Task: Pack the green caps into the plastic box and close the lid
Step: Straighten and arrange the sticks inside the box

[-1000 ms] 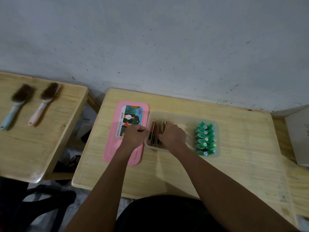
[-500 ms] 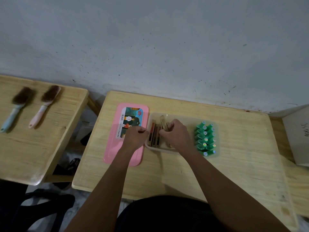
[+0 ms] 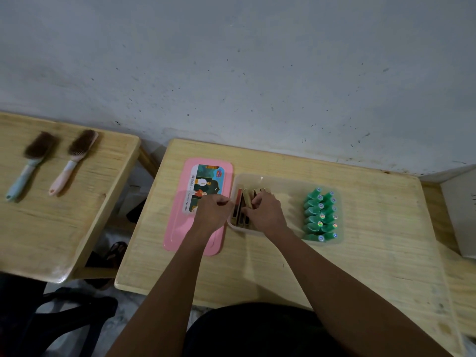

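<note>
The clear plastic box (image 3: 283, 180) lies in the middle of the wooden table (image 3: 373, 253). Several green caps (image 3: 320, 215) are packed in two rows at its right end. Small gold and brown boxes (image 3: 239, 202) stand in a row at its left end. My right hand (image 3: 266, 213) reaches into the box with its fingers closed on those small boxes. My left hand (image 3: 213, 212) is curled at the box's left rim, above the pink lid (image 3: 180, 228), which lies flat on the table to the left of the box.
A second wooden table (image 3: 51, 228) stands to the left, with a blue-handled brush (image 3: 31, 163) and a pink-handled brush (image 3: 74, 161) on it. A white object (image 3: 461, 212) sits at the right edge. A sandal (image 3: 116, 251) lies on the floor in the gap between the tables.
Half a second ago my right hand held a small gold box raised above the row; now it is pressed down among the others. My left hand has stayed at the box's left rim.
</note>
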